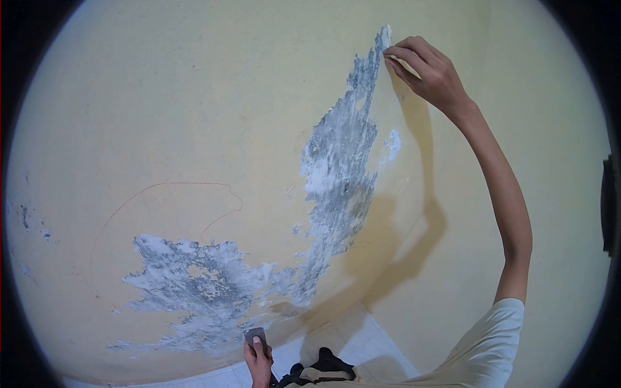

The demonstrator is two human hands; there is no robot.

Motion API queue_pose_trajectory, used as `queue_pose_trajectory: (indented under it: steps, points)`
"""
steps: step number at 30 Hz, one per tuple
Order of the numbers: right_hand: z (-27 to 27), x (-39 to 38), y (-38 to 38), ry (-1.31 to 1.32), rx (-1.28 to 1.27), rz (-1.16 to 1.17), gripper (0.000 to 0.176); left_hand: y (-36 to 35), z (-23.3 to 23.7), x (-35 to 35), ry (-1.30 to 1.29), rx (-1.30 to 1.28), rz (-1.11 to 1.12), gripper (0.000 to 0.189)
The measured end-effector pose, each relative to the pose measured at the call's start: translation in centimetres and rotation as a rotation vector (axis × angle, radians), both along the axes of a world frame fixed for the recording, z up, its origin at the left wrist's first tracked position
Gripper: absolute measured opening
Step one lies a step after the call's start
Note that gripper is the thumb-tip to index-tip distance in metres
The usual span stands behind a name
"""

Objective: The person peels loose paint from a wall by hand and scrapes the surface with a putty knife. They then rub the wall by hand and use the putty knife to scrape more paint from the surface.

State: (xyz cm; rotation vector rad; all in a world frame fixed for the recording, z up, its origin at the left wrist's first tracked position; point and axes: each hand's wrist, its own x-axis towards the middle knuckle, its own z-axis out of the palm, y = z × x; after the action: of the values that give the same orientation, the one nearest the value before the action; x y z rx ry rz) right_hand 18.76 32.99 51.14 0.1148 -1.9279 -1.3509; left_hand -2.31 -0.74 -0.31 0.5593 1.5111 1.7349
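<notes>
My right hand (427,71) is raised to the upper end of a peeled patch (339,161) on the yellow wall. Its fingertips pinch together at the edge of the paint, beside a narrow whitish strip (387,35); what lies between them is too small to make out. Low in the view, my left hand (259,365) grips a small, flat, grey rectangular piece (254,335), the thumb laid over its face. That piece is just below a wide lower peeled patch (194,278), where grey and white plaster shows.
The yellow wall (162,116) fills most of the view, with a thin red curved line (174,183) drawn on it. Pale floor tiles (381,343) and a dark shoe (335,362) show below. A dark object (607,207) is at the far right edge.
</notes>
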Motion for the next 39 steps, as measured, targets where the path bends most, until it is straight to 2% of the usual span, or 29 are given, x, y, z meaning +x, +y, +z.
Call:
queue_pose_trajectory:
  steps: [7,14,17,19,20,25,28,31,35,39]
  points:
    - [-0.8,-0.2,0.5,0.073,0.031,0.048,0.017,1.8,2.5,1.0,-0.022,0.038,-0.064,0.025]
    - [0.2,-0.7,0.3,0.054,0.103,-0.031,0.017,2.0,2.0,2.9,-0.079,0.059,-0.127,0.027]
    - [0.3,-0.9,0.1,0.008,0.003,-0.043,0.016,1.5,1.1,3.2,-0.076,0.055,-0.099,0.027]
    - [0.1,-0.9,0.1,0.017,-0.149,0.035,0.014,1.1,0.9,3.0,-0.084,0.039,-0.074,0.026]
    - [-0.2,-0.8,0.1,0.016,-0.147,0.04,0.014,0.8,0.9,2.7,-0.09,0.021,-0.051,0.026]
    - [-2.2,-0.9,-0.1,0.21,-0.329,0.07,0.014,0.3,0.4,1.4,-0.019,0.024,-0.023,0.029]
    - [-1.9,-1.0,-0.4,0.219,-0.445,0.058,0.015,0.3,0.7,1.1,-0.054,0.021,-0.028,0.026]
    - [-1.9,-1.4,-0.6,0.221,-0.502,0.065,0.013,0.8,1.3,1.5,-0.046,0.024,-0.047,0.026]
    - [-1.7,-1.7,-1.0,0.229,-0.455,-0.002,0.014,1.7,1.8,2.5,-0.037,0.079,-0.089,0.026]
    - [-1.7,-1.2,0.1,0.204,-0.437,0.11,0.013,1.8,1.8,3.4,-0.012,0.095,-0.115,0.029]
